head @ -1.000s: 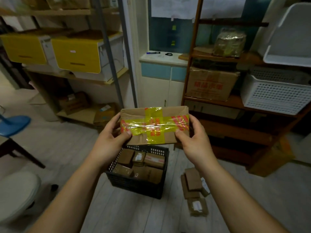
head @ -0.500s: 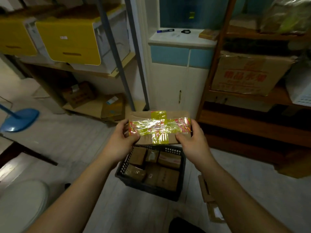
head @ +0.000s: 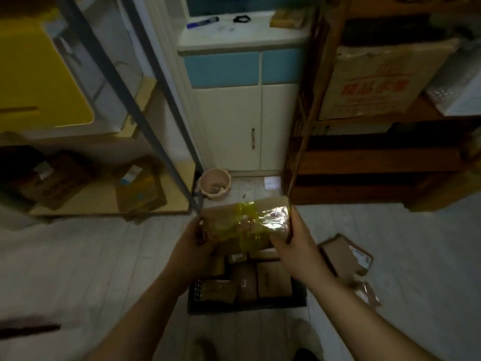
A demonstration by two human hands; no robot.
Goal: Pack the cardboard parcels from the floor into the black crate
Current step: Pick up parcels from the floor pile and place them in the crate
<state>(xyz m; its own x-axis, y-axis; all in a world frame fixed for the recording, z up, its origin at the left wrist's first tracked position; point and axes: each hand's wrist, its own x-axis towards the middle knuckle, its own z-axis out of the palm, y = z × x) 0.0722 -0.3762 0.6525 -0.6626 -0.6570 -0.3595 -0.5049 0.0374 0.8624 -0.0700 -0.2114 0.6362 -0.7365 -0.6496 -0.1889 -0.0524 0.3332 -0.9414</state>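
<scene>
I hold a cardboard parcel (head: 244,225) wrapped in yellow tape just above the far end of the black crate (head: 247,304). My left hand (head: 194,246) grips its left end and my right hand (head: 294,246) grips its right end. Several brown parcels (head: 257,281) lie packed inside the crate below. More cardboard parcels (head: 343,256) lie on the floor to the right of the crate, partly hidden by my right forearm.
A pale bowl (head: 215,184) sits on the floor by the white cabinet (head: 234,131). A metal rack (head: 145,121) with boxes stands at the left, a wooden shelf unit (head: 364,162) with a printed carton (head: 374,82) at the right. My feet show at the bottom.
The view has tilted down and moved closer to the crate. Both hands have lowered the taped parcel from chest height to just over the crate.
</scene>
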